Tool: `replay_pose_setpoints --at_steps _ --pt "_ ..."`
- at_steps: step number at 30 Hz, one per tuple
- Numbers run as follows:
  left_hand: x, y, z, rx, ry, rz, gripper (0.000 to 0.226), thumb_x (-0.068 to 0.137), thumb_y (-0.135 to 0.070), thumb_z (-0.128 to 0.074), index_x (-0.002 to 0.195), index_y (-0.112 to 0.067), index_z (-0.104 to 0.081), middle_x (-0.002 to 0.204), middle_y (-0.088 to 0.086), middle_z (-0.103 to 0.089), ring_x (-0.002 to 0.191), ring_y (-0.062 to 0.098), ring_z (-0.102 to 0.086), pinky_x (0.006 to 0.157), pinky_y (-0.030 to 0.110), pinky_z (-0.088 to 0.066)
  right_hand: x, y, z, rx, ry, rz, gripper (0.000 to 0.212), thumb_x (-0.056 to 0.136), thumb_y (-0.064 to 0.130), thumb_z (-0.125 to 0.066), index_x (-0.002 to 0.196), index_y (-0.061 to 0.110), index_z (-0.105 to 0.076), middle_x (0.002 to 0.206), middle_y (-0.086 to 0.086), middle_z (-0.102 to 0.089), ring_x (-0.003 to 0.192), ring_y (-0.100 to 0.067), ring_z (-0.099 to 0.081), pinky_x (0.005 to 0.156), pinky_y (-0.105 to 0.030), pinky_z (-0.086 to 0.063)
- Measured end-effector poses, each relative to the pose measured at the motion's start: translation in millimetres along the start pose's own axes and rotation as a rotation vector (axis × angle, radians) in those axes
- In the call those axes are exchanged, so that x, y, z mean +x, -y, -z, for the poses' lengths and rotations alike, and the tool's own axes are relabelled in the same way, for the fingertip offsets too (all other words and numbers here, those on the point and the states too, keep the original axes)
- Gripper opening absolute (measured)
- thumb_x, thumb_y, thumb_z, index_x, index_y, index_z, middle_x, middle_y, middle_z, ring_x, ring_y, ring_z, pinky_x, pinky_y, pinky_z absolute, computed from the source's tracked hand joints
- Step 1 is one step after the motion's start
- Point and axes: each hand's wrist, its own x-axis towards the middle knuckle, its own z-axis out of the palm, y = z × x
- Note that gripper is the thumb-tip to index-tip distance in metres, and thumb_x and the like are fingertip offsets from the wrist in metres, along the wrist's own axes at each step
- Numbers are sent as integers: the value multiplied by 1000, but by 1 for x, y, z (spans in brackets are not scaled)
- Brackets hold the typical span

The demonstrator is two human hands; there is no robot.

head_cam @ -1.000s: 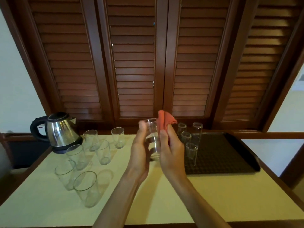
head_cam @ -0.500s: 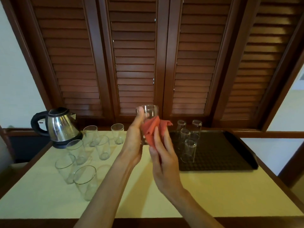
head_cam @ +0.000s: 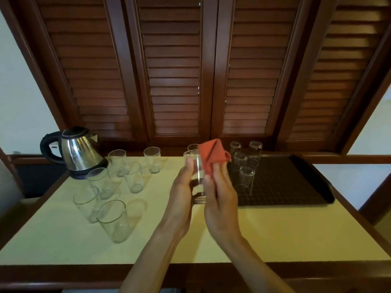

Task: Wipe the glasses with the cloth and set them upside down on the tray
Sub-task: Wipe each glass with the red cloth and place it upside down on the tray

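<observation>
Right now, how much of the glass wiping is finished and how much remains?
Done: about five glasses stand upside down on the dark tray; overlap blurs the exact count. In hand: the left hand holds one glass upright while the right hand presses the red cloth against it. Left: six upright glasses wait beside the kettle, and another rim shows behind the cloth.
</observation>
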Motion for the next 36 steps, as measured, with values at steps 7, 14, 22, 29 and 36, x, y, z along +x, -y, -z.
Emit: replay_pose_setpoints --at_steps 7,14,22,29,36 --pt "-14 17 -2 -10 51 -10 44 98 -53 -38 123 -32 -67 122 4 -77 117 15 -72 93 40 -56 4 -14 10 77 -41 -104 46 105 43 -35 147 30 -45 135 3 -62 124 -18 -60 101 -49 -52" --pt "0 14 9 -10 66 1 58 106 -54 -29 130 -21 -69 122 3 -77 117 19 -71 92 35 -55 -20 -20 4 69 57 -16 45 107 36 -40 152 43 -37 160 15 -38 149 -12 -34 115 -28 -40" --pt "14 3 11 -23 -22 -51 49 103 -45 -44 129 -12 -69 116 9 -77 115 25 -72 87 33 -62 -29 -28 -7 35 54 -2 51 105 43 -39 156 41 -28 167 16 -20 155 -14 -20 123 -42 -29" --pt "11 10 2 35 2 -2 63 95 -72 -41 128 -27 -71 128 5 -73 123 24 -68 104 49 -54 -12 -25 -4 44 -3 -15 54 106 39 -38 156 17 -36 163 -2 -34 151 -19 -31 120 -37 -34" --pt "10 16 -3 19 5 -28 40 105 -45 -39 125 -30 -70 121 7 -77 119 24 -70 98 46 -59 12 -30 4 78 -43 -85 48 107 33 -39 154 21 -40 157 0 -43 144 -17 -42 116 -44 -41"
